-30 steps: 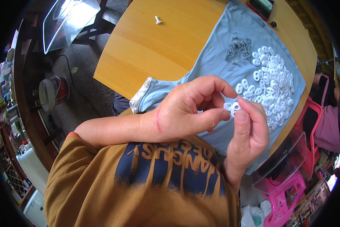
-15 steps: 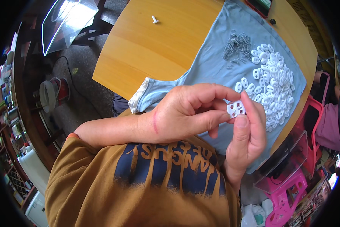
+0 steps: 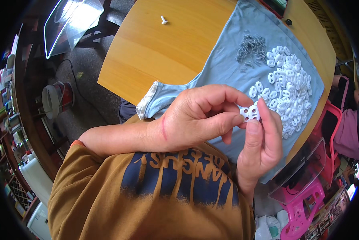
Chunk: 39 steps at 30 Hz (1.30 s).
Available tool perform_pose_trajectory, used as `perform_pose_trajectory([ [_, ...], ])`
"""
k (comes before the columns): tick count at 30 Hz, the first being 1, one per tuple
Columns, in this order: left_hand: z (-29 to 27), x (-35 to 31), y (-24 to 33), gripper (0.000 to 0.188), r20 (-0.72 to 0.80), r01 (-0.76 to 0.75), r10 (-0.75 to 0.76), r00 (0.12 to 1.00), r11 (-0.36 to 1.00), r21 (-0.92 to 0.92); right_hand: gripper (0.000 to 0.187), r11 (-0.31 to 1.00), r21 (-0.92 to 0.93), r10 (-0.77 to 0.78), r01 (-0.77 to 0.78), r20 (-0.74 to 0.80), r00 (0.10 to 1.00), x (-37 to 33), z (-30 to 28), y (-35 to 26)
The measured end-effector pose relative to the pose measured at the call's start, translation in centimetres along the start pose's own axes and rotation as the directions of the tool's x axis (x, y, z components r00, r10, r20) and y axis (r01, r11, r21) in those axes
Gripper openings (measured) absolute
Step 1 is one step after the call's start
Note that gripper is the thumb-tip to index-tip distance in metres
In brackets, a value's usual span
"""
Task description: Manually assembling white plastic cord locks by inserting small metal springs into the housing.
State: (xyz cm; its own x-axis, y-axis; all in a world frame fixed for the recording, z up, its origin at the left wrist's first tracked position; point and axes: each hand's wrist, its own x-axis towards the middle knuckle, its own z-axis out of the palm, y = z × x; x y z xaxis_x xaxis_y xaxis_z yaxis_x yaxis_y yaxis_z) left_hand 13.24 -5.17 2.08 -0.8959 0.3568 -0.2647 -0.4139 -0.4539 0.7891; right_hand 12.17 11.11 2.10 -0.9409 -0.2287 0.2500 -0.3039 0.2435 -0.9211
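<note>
Between the fingertips of both hands is a small white plastic cord lock piece point(image 3: 250, 113) with several dark holes. My left hand point(image 3: 205, 116) pinches its left side between thumb and forefinger. My right hand point(image 3: 262, 142) grips the right side, its thumb below and forefinger above. Beyond the fingers, a big heap of white oval two-hole plastic pieces point(image 3: 290, 86) lies on a light blue cloth point(image 3: 223, 66). A smaller pile of tiny grey metal springs point(image 3: 251, 48) sits on the same cloth, farther away.
The cloth partly covers a wooden table point(image 3: 159, 48), on which a small white peg-like part point(image 3: 164, 20) lies. A phone point(image 3: 276, 6) and a small black knob point(image 3: 289, 22) are at the far edge. A pink plastic chair point(image 3: 305, 210) stands to the right, a bucket point(image 3: 57, 98) to the left.
The cord lock piece has been tilted between my fingertips, so its holed face looks flatter. My right fingers have shifted slightly; my left hand has barely moved.
</note>
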Motion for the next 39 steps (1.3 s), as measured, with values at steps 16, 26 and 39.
perform_pose_trajectory([
  [16, 0.2, -0.1, -0.3, 0.035, -0.012, -0.029, 0.028, 1.0, 0.999, -0.032, 0.029, 0.997, -0.065, -0.041, 0.044, 0.046, 0.998, -0.1, -0.2, 0.2],
  [26, -0.1, -0.1, -0.3, 0.044, 0.115, -0.067, 0.063, 0.991, 0.997, 0.033, 0.036, 0.991, -0.063, -0.109, 0.117, 0.117, 0.987, 0.1, -0.4, 0.3],
  [39, -0.1, -0.1, -0.1, 0.04, 0.132, -0.078, 0.072, 0.989, 0.996, 0.043, 0.035, 0.991, -0.072, -0.099, 0.11, 0.137, 0.986, 0.1, -0.6, 0.2],
])
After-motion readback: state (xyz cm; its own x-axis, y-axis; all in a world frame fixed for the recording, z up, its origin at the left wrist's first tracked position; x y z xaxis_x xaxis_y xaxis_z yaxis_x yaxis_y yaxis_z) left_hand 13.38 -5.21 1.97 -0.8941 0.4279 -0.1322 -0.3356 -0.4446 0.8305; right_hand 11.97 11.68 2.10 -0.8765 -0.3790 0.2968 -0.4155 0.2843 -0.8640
